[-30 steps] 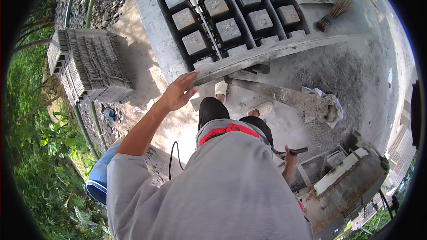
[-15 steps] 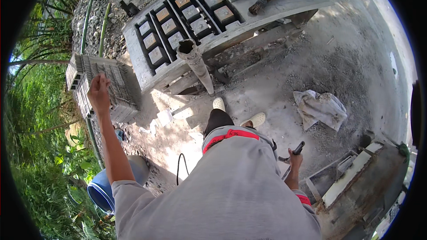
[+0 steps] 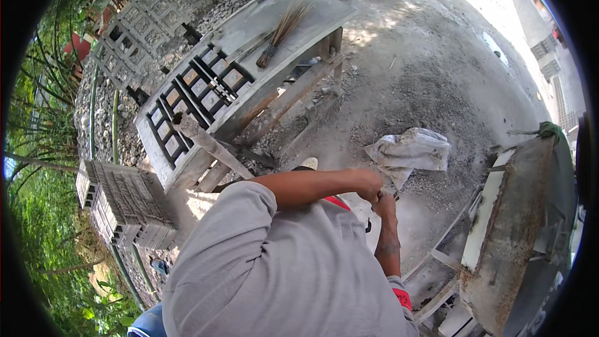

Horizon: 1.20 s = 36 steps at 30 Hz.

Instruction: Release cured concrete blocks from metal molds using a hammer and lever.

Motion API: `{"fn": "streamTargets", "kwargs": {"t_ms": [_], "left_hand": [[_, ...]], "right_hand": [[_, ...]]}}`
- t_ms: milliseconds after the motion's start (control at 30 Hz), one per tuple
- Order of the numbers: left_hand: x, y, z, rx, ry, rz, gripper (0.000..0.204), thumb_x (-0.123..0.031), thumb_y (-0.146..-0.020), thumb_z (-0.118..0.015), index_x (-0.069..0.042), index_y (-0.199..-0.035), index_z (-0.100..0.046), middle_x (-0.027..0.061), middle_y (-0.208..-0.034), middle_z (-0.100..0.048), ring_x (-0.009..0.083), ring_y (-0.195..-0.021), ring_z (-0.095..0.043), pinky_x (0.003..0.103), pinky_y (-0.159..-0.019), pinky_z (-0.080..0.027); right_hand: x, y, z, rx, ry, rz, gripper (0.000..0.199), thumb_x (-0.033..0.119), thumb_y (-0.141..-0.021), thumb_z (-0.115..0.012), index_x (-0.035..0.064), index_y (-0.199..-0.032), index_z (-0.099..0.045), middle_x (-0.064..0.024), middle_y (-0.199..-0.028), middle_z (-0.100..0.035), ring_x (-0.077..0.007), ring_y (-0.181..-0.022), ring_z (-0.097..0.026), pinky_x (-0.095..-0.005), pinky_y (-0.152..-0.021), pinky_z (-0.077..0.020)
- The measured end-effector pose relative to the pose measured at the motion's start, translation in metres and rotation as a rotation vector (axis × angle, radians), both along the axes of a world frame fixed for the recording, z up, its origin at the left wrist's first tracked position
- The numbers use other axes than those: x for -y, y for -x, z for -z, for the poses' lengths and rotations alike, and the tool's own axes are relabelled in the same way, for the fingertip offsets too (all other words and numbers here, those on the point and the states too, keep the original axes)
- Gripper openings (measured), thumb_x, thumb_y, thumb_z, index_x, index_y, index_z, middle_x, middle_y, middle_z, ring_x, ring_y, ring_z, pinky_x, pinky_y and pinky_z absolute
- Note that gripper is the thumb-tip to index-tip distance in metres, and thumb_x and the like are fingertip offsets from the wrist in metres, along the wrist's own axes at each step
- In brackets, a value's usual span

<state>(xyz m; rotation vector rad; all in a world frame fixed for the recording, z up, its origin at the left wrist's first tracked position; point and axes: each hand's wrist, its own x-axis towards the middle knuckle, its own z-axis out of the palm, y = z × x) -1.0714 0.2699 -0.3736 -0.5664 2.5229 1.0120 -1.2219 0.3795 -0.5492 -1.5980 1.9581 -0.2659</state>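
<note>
My left hand (image 3: 369, 185) has crossed from the far left, where it was raised half a second ago, and now meets my right hand (image 3: 387, 205) on the right side. My right fingers are curled around a dark tool (image 3: 396, 195), of which little more than an end shows now; it was plain to see earlier. Whether my left fingers are clamped on it too, I cannot tell. The hollow post (image 3: 215, 145), slanting to the right a second ago, leans against the near edge of the table (image 3: 318, 6). Of my two pale shoes, one shoe (image 3: 310, 163) shows now.

Counting from the left: one stack of grey blocks (image 3: 134, 203), two green poles (image 3: 115, 128), one blue barrel (image 3: 146, 323) partly in sight at the near edge, and that single post. On the table are one black mould (image 3: 181, 101) and, to its right, one broom (image 3: 274, 43). Farther right, one whitish sack (image 3: 412, 150) lies on the ground beyond my hands, then one rusty tub (image 3: 499, 262) at the near right.
</note>
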Motion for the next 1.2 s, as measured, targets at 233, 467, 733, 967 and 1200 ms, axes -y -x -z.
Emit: {"fn": "streamTargets", "kwargs": {"t_ms": [233,467,733,967,1200], "left_hand": [[-0.002,0.054,0.045,0.388,-0.122,0.088,0.021,-0.013,-0.073,-0.05,-0.003,-0.082,-0.066,0.0156,-0.075,-0.064,0.0296,-0.067,-0.062,0.041,-0.057,-0.048],[0.098,0.048,0.089,0.168,-0.429,-0.294,0.027,-0.022,-0.075,-0.058,-0.002,-0.093,-0.059,0.0125,-0.064,-0.057,0.0235,-0.056,-0.057,0.037,-0.046,-0.042],[0.281,0.061,0.079,-0.38,-0.655,-0.93,0.038,-0.02,-0.083,-0.057,-0.005,-0.117,-0.049,0.001,-0.061,-0.046,0.0103,-0.049,-0.043,0.026,-0.041,-0.035],[0.518,0.053,0.073,-0.949,-0.49,-1.308,0.024,-0.016,-0.085,-0.055,-0.007,-0.107,-0.051,-0.0042,-0.06,-0.043,0.004,-0.047,-0.036,0.021,-0.04,-0.03],[0.682,-0.014,0.072,-1.234,-0.694,-1.928,0.007,-0.013,-0.087,-0.05,-0.01,-0.087,-0.044,-0.004,-0.056,-0.038,0.0038,-0.039,-0.033,0.02,-0.032,-0.025]], "right_hand": [[0.006,0.019,-0.028,-0.03,-0.066,-0.006,0.023,0.027,-0.069,-0.064,0.0063,-0.08,-0.064,-0.0177,-0.078,-0.063,-0.0354,-0.077,-0.06,-0.0433,-0.068,-0.048],[0.116,0.052,-0.047,-0.14,-0.021,-0.053,0.019,0.025,-0.069,-0.067,0.0058,-0.073,-0.065,-0.0153,-0.07,-0.063,-0.0311,-0.066,-0.062,-0.0394,-0.064,-0.0484],[0.335,0.115,-0.073,0.202,0.625,0.462,0.026,0.001,-0.072,-0.066,0.0038,-0.097,-0.06,-0.0033,-0.092,-0.057,-0.0111,-0.06,-0.05,-0.0233,-0.055,-0.0408],[0.442,0.239,0.012,0.205,0.41,0.576,0.012,0.011,-0.078,-0.064,0.0012,-0.086,-0.062,-0.0048,-0.073,-0.062,-0.0119,-0.065,-0.057,-0.0256,-0.059,-0.0444],[0.418,0.236,0.034,0.023,-0.289,0.547,0.016,0.016,-0.079,-0.059,0.0022,-0.084,-0.064,-0.0085,-0.069,-0.064,-0.0188,-0.06,-0.06,-0.0323,-0.058,-0.0469]]}}
